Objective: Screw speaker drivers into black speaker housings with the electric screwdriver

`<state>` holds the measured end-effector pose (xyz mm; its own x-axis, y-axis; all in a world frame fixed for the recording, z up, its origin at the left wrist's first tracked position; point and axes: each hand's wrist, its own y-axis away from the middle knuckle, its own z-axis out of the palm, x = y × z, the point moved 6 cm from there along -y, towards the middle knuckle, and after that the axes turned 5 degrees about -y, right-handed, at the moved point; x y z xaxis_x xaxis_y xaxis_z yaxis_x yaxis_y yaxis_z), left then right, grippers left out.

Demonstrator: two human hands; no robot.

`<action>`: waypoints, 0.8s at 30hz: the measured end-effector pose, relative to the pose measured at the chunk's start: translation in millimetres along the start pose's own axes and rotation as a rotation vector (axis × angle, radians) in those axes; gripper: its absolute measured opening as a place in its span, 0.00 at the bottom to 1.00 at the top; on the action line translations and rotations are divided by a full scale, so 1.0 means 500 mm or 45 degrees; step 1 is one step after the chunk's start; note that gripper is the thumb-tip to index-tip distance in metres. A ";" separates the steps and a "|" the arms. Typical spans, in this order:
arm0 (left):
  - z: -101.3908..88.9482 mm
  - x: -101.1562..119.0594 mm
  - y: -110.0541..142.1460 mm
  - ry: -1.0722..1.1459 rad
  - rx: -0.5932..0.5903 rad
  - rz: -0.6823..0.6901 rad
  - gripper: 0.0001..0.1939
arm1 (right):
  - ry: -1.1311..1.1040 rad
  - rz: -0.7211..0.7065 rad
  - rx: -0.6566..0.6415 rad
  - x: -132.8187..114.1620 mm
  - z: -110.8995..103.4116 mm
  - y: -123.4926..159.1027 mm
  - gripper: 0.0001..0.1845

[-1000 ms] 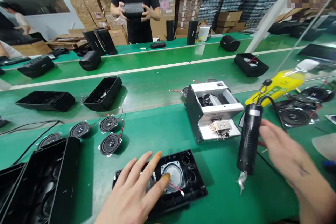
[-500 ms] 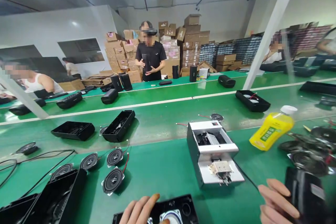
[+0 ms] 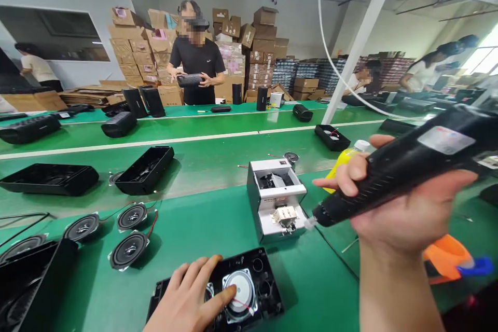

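One black power tool (image 3: 412, 162) we grip in our right hand (image 3: 404, 218) at the near right, its tip pointing left; we rest our left hand (image 3: 189, 298), open, on the near black housing (image 3: 272, 296), thumb over a speaker (image 3: 244, 282).

Your left hand (image 3: 187, 298), cut off at the bottom, covers part of the black housing (image 3: 273, 293). Black driver's (image 3: 408, 163) back end leaves frame right, tip blurred. Yellow bottle (image 3: 341, 160) half-hidden behind your right hand (image 3: 404, 218).
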<state>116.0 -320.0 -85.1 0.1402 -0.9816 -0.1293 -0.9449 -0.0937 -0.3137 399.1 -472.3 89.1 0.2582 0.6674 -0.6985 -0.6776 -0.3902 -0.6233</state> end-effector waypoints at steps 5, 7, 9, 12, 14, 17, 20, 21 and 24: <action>-0.001 0.020 -0.014 -0.021 -0.058 -0.021 0.38 | 0.007 -0.011 -0.107 0.059 0.055 0.012 0.35; 0.001 0.025 -0.009 -0.064 -0.033 -0.022 0.41 | -0.060 0.017 -0.115 0.084 0.060 0.024 0.35; 0.004 0.031 -0.004 -0.070 -0.014 -0.022 0.42 | -0.093 0.029 -0.128 0.103 0.062 0.036 0.36; 0.011 0.033 0.001 -0.024 -0.014 -0.059 0.42 | -0.098 0.074 -0.155 0.126 0.063 0.048 0.39; 0.015 0.032 0.003 -0.006 -0.027 -0.084 0.46 | -0.101 0.097 -0.155 0.134 0.061 0.051 0.38; 0.015 0.028 0.003 0.038 -0.033 -0.059 0.48 | -0.116 0.114 -0.140 0.138 0.058 0.053 0.38; 0.001 0.025 -0.002 0.136 -0.065 -0.016 0.43 | -0.127 0.133 -0.125 0.134 0.054 0.059 0.38; -0.005 0.024 -0.004 0.158 -0.102 -0.019 0.43 | -0.125 0.133 -0.129 0.129 0.053 0.062 0.38; -0.023 0.026 -0.013 0.208 -0.210 -0.059 0.45 | -0.133 0.112 -0.205 0.102 0.055 0.070 0.41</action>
<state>120.6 -334.3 -73.8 0.1474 -0.9883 0.0397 -0.9760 -0.1518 -0.1558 369.8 -434.5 41.2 0.1242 0.6854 -0.7175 -0.5734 -0.5406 -0.6156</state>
